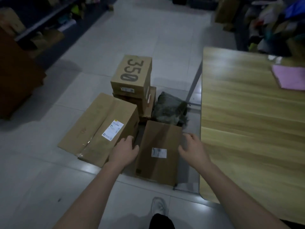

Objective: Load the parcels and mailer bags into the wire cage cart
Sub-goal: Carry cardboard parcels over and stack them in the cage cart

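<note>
A brown parcel with a small white label [158, 151] stands on the floor in front of me. My left hand [125, 151] is at its left edge and my right hand [193, 149] at its right edge; the fingers of both are loosely curled and whether they touch it I cannot tell. A larger flat parcel with a white label [99, 128] lies to the left. Behind them a box marked 350 [132, 75] sits on another box [146, 103]. A dark grey mailer bag [170, 109] lies behind the near parcel. No wire cage cart is in view.
A wooden table [247, 113] stands at the right, its edge close to my right hand, with a pink sheet [290, 78] on it. Shelves with goods [49, 22] run along the left. A large brown box [14, 76] sits at far left. My shoe [158, 205] is below.
</note>
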`<state>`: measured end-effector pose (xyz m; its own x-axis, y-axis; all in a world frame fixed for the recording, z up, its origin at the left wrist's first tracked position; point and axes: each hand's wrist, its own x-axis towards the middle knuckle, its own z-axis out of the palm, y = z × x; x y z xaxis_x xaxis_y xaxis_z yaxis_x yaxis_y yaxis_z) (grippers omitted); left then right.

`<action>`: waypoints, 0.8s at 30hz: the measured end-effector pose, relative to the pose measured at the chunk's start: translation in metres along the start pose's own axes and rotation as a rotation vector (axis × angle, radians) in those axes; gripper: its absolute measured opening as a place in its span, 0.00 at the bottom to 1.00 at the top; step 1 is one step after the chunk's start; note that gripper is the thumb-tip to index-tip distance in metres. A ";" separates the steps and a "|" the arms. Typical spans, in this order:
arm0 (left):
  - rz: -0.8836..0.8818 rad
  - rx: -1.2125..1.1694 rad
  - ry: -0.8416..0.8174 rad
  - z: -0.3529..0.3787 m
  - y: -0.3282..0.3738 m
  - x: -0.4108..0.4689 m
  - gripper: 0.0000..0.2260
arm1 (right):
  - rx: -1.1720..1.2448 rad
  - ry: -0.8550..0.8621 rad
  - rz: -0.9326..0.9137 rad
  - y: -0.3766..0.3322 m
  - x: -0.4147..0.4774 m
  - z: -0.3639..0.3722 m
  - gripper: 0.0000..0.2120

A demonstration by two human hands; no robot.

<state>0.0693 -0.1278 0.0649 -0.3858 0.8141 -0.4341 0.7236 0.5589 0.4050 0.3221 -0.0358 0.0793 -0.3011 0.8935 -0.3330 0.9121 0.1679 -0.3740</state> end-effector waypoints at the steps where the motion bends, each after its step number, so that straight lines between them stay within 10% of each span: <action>1: -0.006 -0.004 -0.020 0.015 -0.006 0.016 0.22 | 0.015 -0.009 0.016 0.003 0.011 0.020 0.28; 12: -0.074 -0.043 -0.235 0.208 -0.098 0.171 0.25 | 0.145 -0.060 0.250 0.067 0.151 0.254 0.27; 24: -0.180 -0.039 -0.116 0.399 -0.176 0.328 0.36 | 0.046 0.044 0.531 0.187 0.279 0.465 0.34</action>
<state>0.0439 -0.0217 -0.4700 -0.4367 0.6778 -0.5915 0.6251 0.7015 0.3423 0.2789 0.0510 -0.4860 0.2119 0.8673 -0.4503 0.9220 -0.3302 -0.2021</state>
